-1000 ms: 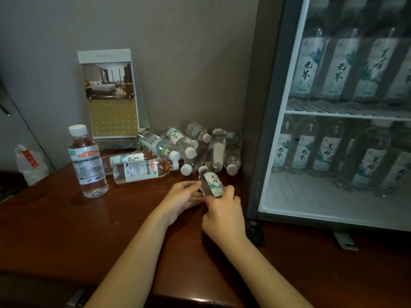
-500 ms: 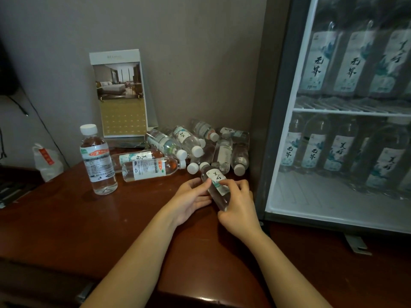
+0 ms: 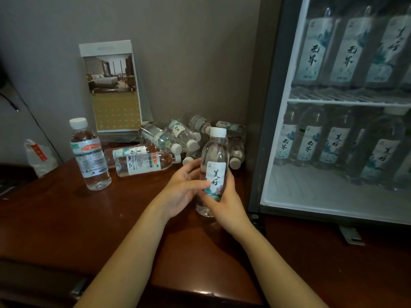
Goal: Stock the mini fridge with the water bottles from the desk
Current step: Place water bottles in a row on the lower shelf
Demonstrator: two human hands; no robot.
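Water bottle [image 3: 214,152]: left hand [image 3: 181,190] and right hand [image 3: 225,204] are gripping it, fingers [image 3: 196,185] curled round; mini fridge [image 3: 270,152] door probably needing opening.

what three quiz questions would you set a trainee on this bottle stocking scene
1. True or false: the held bottle is upright, cap on top.
2. Look at the left hand and the right hand. Which grips the held bottle? A) left only B) right only C) both
3. Fill in: the lone standing bottle on the desk is to the ___ of the pile of lying bottles.
Key: 1 true; 2 C; 3 left.
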